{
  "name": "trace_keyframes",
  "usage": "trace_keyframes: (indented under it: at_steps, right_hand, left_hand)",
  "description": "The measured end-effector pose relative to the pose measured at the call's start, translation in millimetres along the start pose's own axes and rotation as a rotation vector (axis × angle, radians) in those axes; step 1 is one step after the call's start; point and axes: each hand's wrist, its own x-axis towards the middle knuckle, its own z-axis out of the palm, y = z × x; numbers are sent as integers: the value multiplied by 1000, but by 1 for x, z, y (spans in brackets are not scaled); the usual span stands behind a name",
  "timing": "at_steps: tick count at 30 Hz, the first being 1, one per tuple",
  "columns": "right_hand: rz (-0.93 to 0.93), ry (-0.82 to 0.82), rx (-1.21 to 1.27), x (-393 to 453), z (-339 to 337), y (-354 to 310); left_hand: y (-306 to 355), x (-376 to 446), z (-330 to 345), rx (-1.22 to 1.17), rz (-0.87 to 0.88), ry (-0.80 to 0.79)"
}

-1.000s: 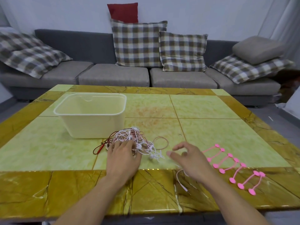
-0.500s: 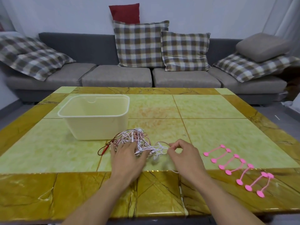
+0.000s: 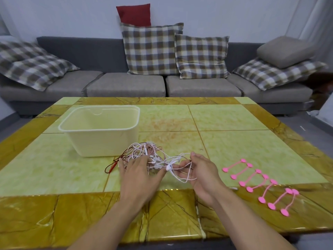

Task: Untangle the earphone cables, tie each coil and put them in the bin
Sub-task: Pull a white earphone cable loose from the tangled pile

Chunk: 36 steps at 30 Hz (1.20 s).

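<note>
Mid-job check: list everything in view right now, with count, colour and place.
earphone cables: one tangled heap, white, pinkish and dark red, table centre, just right of the bin
bin: one, cream, table left
cable ties: a row, pink, table right; exact count unclear
table: one, green and yellow marble pattern
sofa: one, grey, behind the table
cushions: five checked, one red, one grey, on the sofa
left hand: rests on the heap
right hand: pinches a white strand pulled from the heap
</note>
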Motion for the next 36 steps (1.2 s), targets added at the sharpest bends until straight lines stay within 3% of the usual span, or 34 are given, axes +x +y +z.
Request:
trace_keyframes:
  at_steps: [4, 8, 12, 17, 27, 32, 36]
  right_hand:
    - [35, -28, 23, 0, 1, -1]
    - [50, -54, -62, 1, -3, 0]
    - [21, -74, -172, 0, -5, 1]
    - [-14, -85, -275, -1, -7, 2]
    - [-135, -68, -536, -1, -14, -7]
    - [-142, -232, -575, -11, -13, -10]
    - [-46, -247, -544, -14, -13, -10]
  left_hand:
    - [5, -1, -3, -17, 19, 33]
    - [1, 2, 2, -31, 146, 148]
    - [4, 2, 5, -218, 267, 179]
    - [6, 4, 5, -450, 138, 58]
    - [7, 1, 11, -114, 85, -44]
    - [13, 2, 12, -222, 83, 8]
    - [12, 4, 13, -283, 46, 10]
